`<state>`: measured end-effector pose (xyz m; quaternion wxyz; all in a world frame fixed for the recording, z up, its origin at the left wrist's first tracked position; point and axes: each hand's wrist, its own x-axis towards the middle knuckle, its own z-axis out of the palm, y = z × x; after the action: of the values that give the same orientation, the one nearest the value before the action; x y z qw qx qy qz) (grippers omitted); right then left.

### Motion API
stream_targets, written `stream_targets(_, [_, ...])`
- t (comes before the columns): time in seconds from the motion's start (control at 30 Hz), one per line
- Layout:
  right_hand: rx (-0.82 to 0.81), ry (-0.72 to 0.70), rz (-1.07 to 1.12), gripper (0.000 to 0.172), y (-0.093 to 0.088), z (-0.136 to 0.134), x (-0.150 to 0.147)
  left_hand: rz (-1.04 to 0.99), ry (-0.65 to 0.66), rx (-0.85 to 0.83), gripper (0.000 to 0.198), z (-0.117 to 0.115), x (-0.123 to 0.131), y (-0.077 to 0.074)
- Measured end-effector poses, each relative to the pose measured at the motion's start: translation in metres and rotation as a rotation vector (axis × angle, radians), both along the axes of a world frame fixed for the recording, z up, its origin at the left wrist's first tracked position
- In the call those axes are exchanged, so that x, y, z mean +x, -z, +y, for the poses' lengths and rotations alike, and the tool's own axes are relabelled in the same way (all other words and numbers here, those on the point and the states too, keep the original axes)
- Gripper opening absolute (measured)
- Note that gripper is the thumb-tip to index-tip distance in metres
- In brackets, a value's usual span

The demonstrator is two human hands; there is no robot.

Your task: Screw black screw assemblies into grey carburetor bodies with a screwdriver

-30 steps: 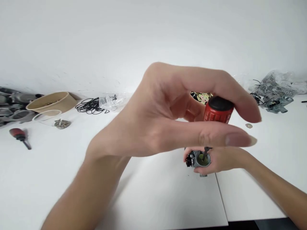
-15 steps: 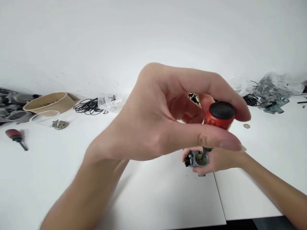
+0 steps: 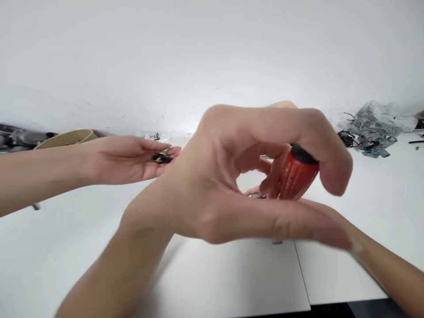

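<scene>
Head view: the left hand (image 3: 232,190) fills the centre, its arm entering from the lower left. Its fingers (image 3: 333,172) curl round the red handle of a screwdriver (image 3: 296,176): the index finger arches over the black end cap and the others press on the handle's left side. The thumb lies stretched out below, blurred; whether it touches the handle cannot be told. The screwdriver stands nearly upright, tilted slightly right, above the white surface (image 3: 232,282), with its shaft hidden behind the thumb.

The right hand (image 3: 323,208) lies behind and below the left, its forearm entering from the lower right. Its fingers are hidden, so their state cannot be told. A grey metal part (image 3: 277,242) peeps out just under the left thumb.

From the left edge another person's hand (image 3: 126,159) lies palm up, with a small black piece (image 3: 161,157) at its fingertips. Behind it stands a brown bowl (image 3: 66,138). At far right lies a clear bag of metal parts (image 3: 374,119).
</scene>
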<state>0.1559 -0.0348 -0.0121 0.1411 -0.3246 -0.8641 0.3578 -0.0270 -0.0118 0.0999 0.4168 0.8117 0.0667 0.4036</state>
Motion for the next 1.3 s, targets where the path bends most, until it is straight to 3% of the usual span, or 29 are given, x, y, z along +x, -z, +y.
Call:
stream_targets(0.1, [0.005,-0.012,-0.004,0.033,-0.003,0.0,0.0,-0.023,0.149,-0.078,0.042,-0.001,-0.001,-0.001])
stream_targets(0.17, [-0.006,-0.008,-0.002,0.033,-0.003,-0.001,0.0,0.061,0.132,-0.198,0.046,0.001,-0.001,-0.007])
stream_targets(0.3, [-0.023,0.008,0.015,0.031,0.003,-0.002,-0.001,0.198,0.095,-0.252,0.023,0.005,-0.004,-0.01])
stream_targets(0.37, [-0.043,0.001,0.001,0.038,0.004,-0.002,0.001,0.185,0.065,-0.211,0.011,0.007,-0.005,-0.005])
stream_targets(0.43, [-0.066,0.006,-0.015,0.059,-0.002,-0.001,0.009,0.177,0.034,-0.234,0.018,0.01,-0.006,0.0])
stream_targets(0.5, [-0.055,0.066,-0.002,0.075,-0.018,-0.001,0.022,0.2,0.036,-0.303,0.021,0.012,-0.006,0.002])
stream_targets(0.53, [-0.025,0.128,0.025,0.073,-0.031,-0.001,0.03,0.219,0.048,-0.324,0.018,0.013,-0.006,0.002])
stream_targets(0.63, [0.129,0.267,0.158,0.033,-0.078,-0.008,0.046,0.282,0.082,-0.304,0.009,0.016,-0.007,0.0])
stream_targets(0.73, [0.384,0.465,0.305,0.008,-0.126,-0.021,0.041,0.304,0.123,-0.3,0.024,0.018,-0.008,0.001])
stream_targets(0.8, [0.516,0.448,0.374,0.009,-0.147,-0.029,0.028,0.256,0.15,-0.354,0.039,0.018,-0.008,0.003])
stream_targets(0.87, [0.525,0.306,0.319,0.013,-0.158,-0.03,0.017,0.206,0.181,-0.409,0.047,0.018,-0.008,0.004])
stream_targets(0.93, [0.449,0.213,0.181,0.014,-0.161,-0.024,0.012,0.202,0.199,-0.423,0.044,0.017,-0.009,0.004])
stream_targets(1.03, [0.364,0.224,0.035,0.014,-0.158,-0.011,0.017,0.222,0.196,-0.386,0.04,0.016,-0.012,0.003])
stream_targets(1.1, [0.392,0.218,-0.024,0.015,-0.156,-0.005,0.02,0.218,0.2,-0.368,0.046,0.015,-0.012,0.002])
stream_targets(1.17, [0.515,0.242,-0.091,0.019,-0.153,-0.003,0.016,0.219,0.198,-0.357,0.053,0.012,-0.011,0.003])
stream_targets(1.3, [0.89,0.511,-0.132,0.051,-0.154,-0.016,-0.009,0.201,0.101,-0.341,0.048,0.004,-0.001,0.005])
